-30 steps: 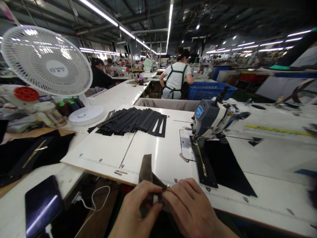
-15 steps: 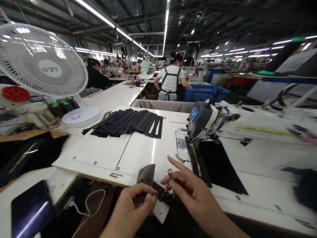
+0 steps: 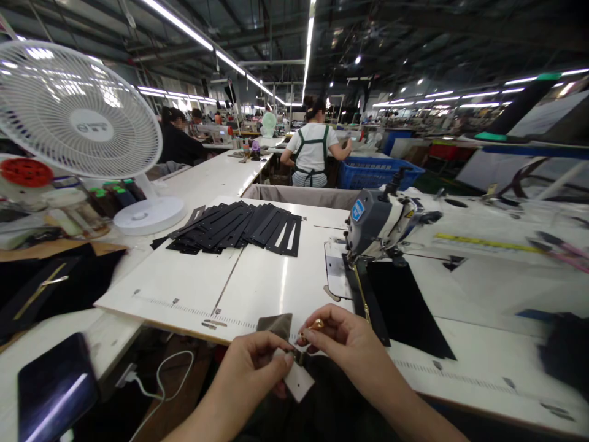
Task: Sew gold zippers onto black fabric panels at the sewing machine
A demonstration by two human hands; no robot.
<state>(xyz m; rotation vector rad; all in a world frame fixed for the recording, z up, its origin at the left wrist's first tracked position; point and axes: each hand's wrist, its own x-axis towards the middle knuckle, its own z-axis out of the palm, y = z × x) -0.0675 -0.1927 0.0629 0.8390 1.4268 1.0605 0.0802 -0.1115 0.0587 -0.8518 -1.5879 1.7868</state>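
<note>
Near the table's front edge, my left hand (image 3: 251,371) pinches the end of a zipper, its fingers closed. From that grip a pale rectangular tab (image 3: 299,382) with a small dark hole hangs down, and a brown fabric piece (image 3: 276,324) sticks up behind. Just to the right, my right hand (image 3: 343,337) holds a shiny gold zipper pull (image 3: 317,324) between thumb and fingers, close to the zipper end. Fingertips partly hide where the two meet. Beyond my right hand, black fabric with a gold zipper (image 3: 363,291) lies under the sewing machine (image 3: 375,224).
Black slotted pieces (image 3: 234,226) lie spread on the white table (image 3: 257,276). A fan (image 3: 92,126) and a phone (image 3: 57,387) with a white cable are at left, beside black fabric with a zipper (image 3: 41,288). A co-worker (image 3: 313,147) stands by a blue crate (image 3: 377,172).
My right hand has tilted the gold pull from upright to sideways, and its raised fingers have curled in toward my left hand. The co-worker's arm has lifted from the crate.
</note>
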